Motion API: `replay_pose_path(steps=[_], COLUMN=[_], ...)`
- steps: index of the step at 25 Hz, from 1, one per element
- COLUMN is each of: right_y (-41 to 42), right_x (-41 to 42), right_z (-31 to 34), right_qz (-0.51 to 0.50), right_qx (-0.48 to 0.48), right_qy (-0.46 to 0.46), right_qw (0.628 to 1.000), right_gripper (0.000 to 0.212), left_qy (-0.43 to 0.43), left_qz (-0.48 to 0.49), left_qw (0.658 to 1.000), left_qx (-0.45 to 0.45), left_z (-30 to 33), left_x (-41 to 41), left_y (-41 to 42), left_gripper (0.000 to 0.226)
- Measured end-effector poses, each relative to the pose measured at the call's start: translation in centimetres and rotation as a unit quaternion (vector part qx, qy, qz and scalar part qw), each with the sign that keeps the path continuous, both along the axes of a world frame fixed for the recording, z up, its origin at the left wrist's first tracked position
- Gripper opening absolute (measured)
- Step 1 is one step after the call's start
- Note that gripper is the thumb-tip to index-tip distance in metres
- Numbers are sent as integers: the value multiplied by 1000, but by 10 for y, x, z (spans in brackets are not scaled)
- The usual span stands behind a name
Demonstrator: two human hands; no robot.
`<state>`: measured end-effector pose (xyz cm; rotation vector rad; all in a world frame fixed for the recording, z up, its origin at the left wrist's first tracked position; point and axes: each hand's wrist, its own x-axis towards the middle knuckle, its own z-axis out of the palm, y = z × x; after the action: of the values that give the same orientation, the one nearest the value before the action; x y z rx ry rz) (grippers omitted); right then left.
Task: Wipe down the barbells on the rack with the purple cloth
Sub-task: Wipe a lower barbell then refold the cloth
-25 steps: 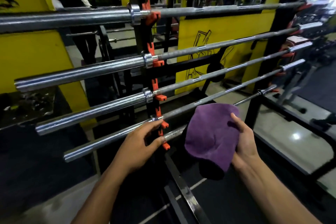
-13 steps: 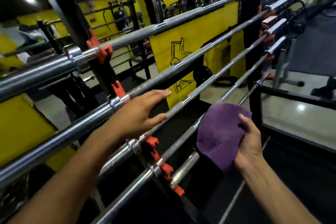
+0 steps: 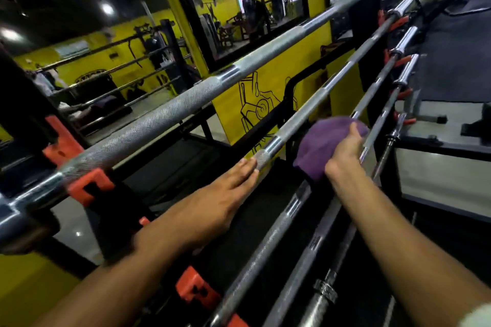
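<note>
Our right hand (image 3: 345, 150) bunches the soft, light purple cloth (image 3: 322, 145) beside the second barbell (image 3: 297, 117), left hand (image 3: 212, 207) flat-fingered on its knurled steel; we judge it heavy, rigid, best wrapped mid-shaft.

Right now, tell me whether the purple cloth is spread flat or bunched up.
Bunched. The purple cloth is gathered in the right hand, its grip closed around one end, folds hanging loose below beside the barbell.

Several steel barbells (image 3: 170, 117) are laid slanted on orange rack hooks (image 3: 90, 186). A crumpled purple cloth (image 3: 318, 146) is pressed between two bars
</note>
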<state>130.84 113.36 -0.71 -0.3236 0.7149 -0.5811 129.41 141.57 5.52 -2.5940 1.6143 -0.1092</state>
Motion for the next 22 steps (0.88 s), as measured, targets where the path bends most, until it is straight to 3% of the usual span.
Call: replay_pose_path(steps=[5,7,13,17,22], right_y=[-44,-49,10,61,22], right_x=[86,93,67,50,79], right_z=[41,52,50,21,31], right_qz=[39,25,49,90,44], right_qx=[-130,-162,-169,-184,-249], right_qy=[16,48,21,0,46], right_qw=[991,985,984,979,966], right_gripper=[62,58,44,47,54], left_qy=[23,24,49,74,82], left_qz=[-19,-19,-28,-24,-17], left_qw=[1000,1000,998,997,996], left_qx=[-7,2,-27,-27,-30], left_z=[2,2,1,5,2], left_x=[0,1,6,0,1], left_y=[2,2,1,1,6], left_gripper=[68,74,71,71,77])
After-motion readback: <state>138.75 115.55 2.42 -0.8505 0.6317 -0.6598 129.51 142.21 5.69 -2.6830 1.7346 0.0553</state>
